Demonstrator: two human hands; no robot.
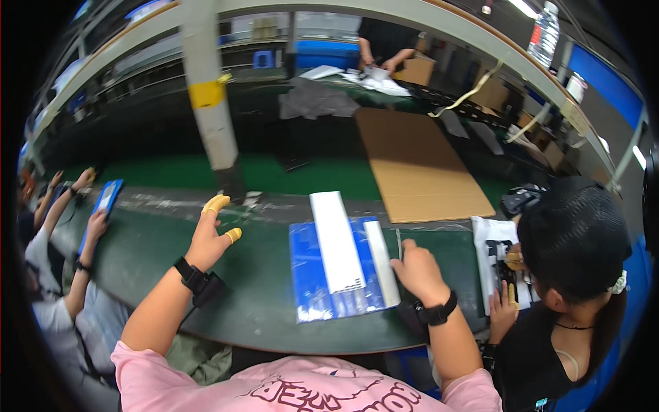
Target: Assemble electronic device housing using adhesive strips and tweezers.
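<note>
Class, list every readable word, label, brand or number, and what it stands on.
I won't copy wording out.
Pink shirt: dark-red lettering, running off the lower edge.
White strip over the blue package: black marks, too small to read.
Clear bottle: red label, too blurred to read.
White bag, right: dark patches, unclear whether print.

I see a post (206,69) far to my left, cardboard (425,165) at far right, a bottle (544,34) high right, a blue stool (263,59) farther off.

Blue package (307,268) partly hidden under a white strip (338,244), pink shirt (309,388) cropped by the lower edge
</note>
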